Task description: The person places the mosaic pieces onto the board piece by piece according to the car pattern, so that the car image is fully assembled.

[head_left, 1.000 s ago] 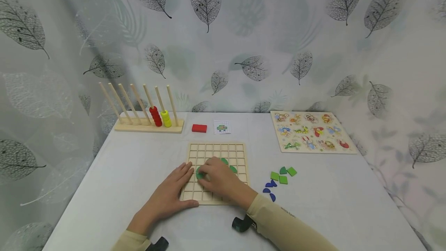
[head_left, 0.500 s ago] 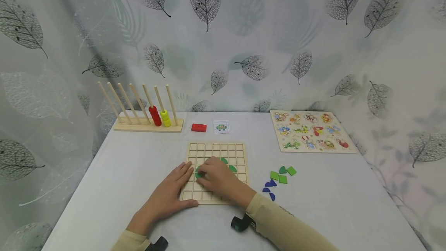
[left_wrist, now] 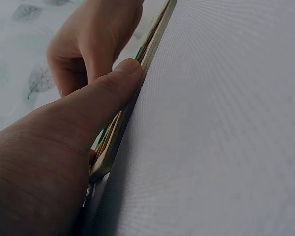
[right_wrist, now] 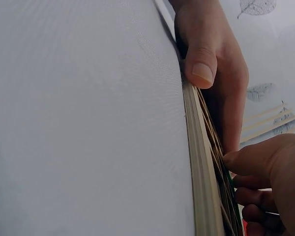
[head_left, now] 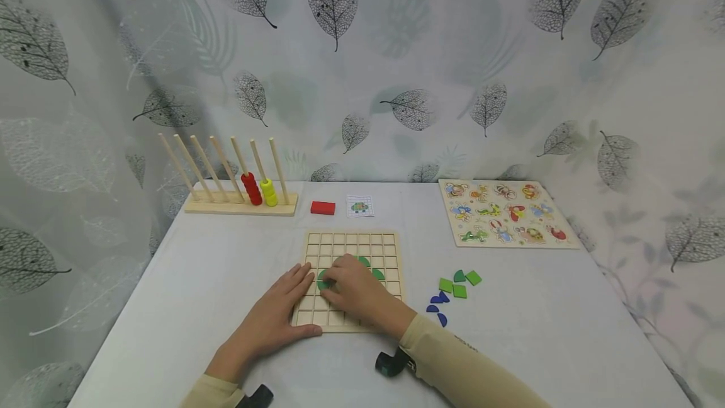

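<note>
In the head view a square wooden grid board (head_left: 379,239) lies on the white table. My left hand (head_left: 277,312) rests along its left side with fingers stretched out and thumb on the near edge; the left wrist view shows that thumb (left_wrist: 128,66) on the rim. Over the middle of the board, my right hand (head_left: 362,291) has its fingers curled at a rounded green piece (head_left: 322,283), which they partly cover. Two other green rounded pieces show beyond this hand, one at the top (head_left: 364,261) and one at the right (head_left: 378,274).
Right of the board lie green squares (head_left: 459,291), a dark green quarter piece (head_left: 459,276) and several blue pieces (head_left: 433,309). Behind stand a peg abacus (head_left: 240,208), a red block (head_left: 323,208), a pattern card (head_left: 360,206) and an insect puzzle (head_left: 510,214).
Hardly anything differs. The head view has shifted very slightly; both hands and the pieces keep their places.
</note>
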`<state>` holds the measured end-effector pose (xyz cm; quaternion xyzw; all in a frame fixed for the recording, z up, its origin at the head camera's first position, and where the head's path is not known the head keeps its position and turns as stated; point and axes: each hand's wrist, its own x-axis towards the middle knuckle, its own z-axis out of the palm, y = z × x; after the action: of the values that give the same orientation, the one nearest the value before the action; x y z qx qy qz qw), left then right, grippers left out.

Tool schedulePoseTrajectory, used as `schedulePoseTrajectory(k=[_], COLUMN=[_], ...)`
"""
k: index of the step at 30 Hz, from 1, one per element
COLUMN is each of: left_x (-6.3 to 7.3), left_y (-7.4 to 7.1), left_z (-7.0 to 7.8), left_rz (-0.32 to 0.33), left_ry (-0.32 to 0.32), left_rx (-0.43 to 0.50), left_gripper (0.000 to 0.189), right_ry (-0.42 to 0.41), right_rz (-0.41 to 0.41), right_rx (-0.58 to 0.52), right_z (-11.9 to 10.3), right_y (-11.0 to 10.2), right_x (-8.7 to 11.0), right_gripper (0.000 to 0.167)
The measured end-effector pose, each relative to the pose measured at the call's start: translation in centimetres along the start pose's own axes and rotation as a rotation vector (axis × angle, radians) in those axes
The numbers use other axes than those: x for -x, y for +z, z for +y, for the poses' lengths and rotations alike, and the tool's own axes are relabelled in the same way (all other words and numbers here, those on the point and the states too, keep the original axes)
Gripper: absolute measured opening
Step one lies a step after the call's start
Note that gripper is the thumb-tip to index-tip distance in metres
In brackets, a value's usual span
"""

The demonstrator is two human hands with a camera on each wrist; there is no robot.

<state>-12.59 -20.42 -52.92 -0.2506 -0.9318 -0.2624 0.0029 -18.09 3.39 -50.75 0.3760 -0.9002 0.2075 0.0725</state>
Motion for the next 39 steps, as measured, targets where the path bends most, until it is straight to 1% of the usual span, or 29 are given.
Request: schedulePoseTrajectory(k=[6, 10, 13, 18, 21, 26, 31, 39], left_x=[0.1, 0.1, 0.1, 0.2, 0.2, 0.1, 0.1, -0.1], left_y=[0.0, 0.0, 0.0, -0.3, -0.5, -0.5, -0.4, -0.1], left_z=[-0.2, -0.3, -0.3, -0.2, -0.1, -0.1, -0.3, -0.3], left_rz=[-0.006, -0.014, -0.020, -0.003, 0.004, -0.010, -0.017, -0.009], left_ry=[-0.007, -0.018, -0.023, -0.012, -0.008, -0.025, -0.028, -0.014], left_rx=[-0.005, -0.002, -0.002, 0.010, 0.018, 0.011, 0.014, 0.003], left_gripper=[0.115, 0.115, 0.115, 0.113, 0.112, 0.113, 0.114, 0.112], right_ry=[0.022, 0.039, 0.029, -0.005, -0.003, 0.049, 0.109, 0.140], right_rz=[-0.005, -0.003, -0.003, -0.010, -0.011, -0.010, 0.002, 0.073], right_rx=[0.000, -0.040, -0.074, -0.092, -0.103, -0.103, -0.134, -0.117], right_z=[-0.1, 0.0, 0.0, 0.2, 0.4, 0.9, 1.2, 3.2], right_y=[-0.2, -0.5, -0.9, -1.7, -2.4, -3.6, -4.8, -6.0], right_x=[0.0, 0.0, -0.1, -0.1, 0.2, 0.9, 1.7, 3.4], right_gripper=[0.013, 0.013, 0.014, 0.018, 0.022, 0.027, 0.032, 0.034])
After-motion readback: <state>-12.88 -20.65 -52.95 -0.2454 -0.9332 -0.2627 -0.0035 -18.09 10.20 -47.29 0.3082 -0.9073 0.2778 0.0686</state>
